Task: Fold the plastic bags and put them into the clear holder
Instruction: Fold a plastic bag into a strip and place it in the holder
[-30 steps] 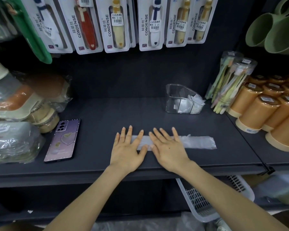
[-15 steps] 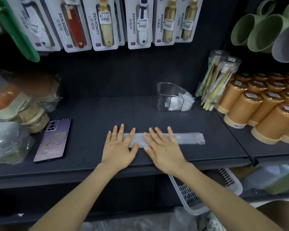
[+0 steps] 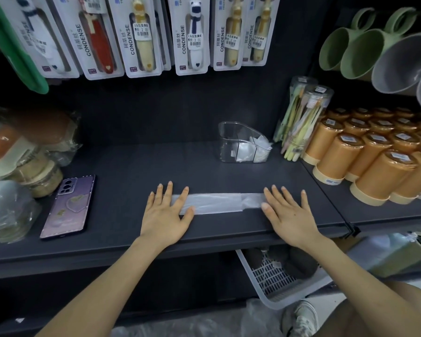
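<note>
A plastic bag, folded into a long narrow translucent strip, lies flat near the front of the dark shelf. My left hand presses its left end with straight spread fingers. My right hand lies flat over its right end, fingers straight. The clear holder stands behind the strip toward the back right, with folded white bags inside it.
A purple phone lies left of my hands. Wrapped goods crowd the far left. Orange lidded cups and a tube of toothbrushes fill the right. Packaged toothbrushes hang above. A white basket sits below the shelf.
My right hand has slid rightward along the strip from beside the left hand to its right end. The left hand stays on the left end.
</note>
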